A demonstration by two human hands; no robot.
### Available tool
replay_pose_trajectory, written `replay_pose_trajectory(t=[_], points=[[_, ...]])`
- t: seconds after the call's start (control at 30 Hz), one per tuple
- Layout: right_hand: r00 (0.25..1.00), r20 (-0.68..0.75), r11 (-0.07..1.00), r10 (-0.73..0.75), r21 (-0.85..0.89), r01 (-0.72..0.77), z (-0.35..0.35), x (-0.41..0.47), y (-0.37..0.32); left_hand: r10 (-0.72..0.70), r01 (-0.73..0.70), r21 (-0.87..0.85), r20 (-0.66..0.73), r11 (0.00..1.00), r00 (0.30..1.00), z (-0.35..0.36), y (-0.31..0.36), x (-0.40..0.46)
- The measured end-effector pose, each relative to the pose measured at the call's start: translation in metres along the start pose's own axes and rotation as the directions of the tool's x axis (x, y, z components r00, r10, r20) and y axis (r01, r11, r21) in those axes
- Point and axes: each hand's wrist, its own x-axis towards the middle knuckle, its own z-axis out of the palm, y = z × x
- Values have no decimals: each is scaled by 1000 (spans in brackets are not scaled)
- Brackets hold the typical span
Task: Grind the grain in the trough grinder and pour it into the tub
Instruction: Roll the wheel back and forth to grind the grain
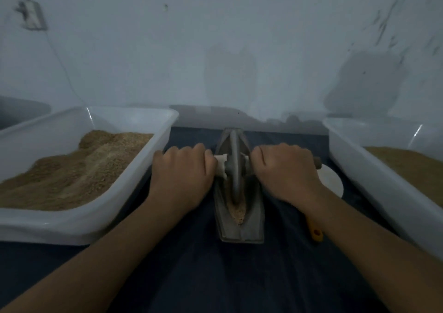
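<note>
Two bare forearms reach in from the lower corners over a dark blue cloth [191, 276] that covers the tabletop. The left hand [182, 173] has its fingers curled down around the left end of the grinder's axle handle [221, 166], whose pale wrapped section shows just past the knuckles. The right hand [285, 171] grips the right end in the same way, and the dark brown tip of the handle pokes out beyond it. Between the two hands stands the grinding wheel [235, 166], a thin grey disc set upright in the groove of the trough grinder [239, 228], a long boat-shaped metal trough that lies on the cloth and points away from the camera. A little heap of tan ground grain [237, 210] lies in the near part of the groove, just in front of the wheel. Left of the trough sits a white plastic tub [72, 226] heaped with brownish grain, its contents piled higher toward the back. On the right sits a second white tub [383, 192], also holding tan grain, partly cut off by the frame edge. A round white lid or dish [332, 180] lies on the cloth behind the right wrist, and a yellow-orange tool handle [315, 231] juts out from under the right forearm. A pale scuffed wall [215, 49] rises behind.
</note>
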Motion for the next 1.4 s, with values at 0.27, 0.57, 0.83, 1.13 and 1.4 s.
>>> replay_pose_trajectory(t=[0.27, 0.57, 0.83, 1.13, 1.4], points=[[994, -77, 996, 83, 19, -82, -1, -6, -9, -78, 75, -83, -38, 994, 996, 1, -1, -9], [940, 340, 992, 7, 119, -51, 39, 72, 34, 124, -132, 209, 49, 969, 991, 33, -2, 71], [908, 420, 939, 5, 310, -148, 46, 84, 40, 19, -15, -19, 269, 1000, 963, 27, 1, 111], [999, -25, 999, -43, -27, 43, 13, 12, 5, 60, -60, -8, 62, 998, 996, 4, 0, 12], [930, -338, 968, 143, 242, -61, 2, -20, -9, -97, 90, -108, -65, 990, 993, -15, 6, -29]])
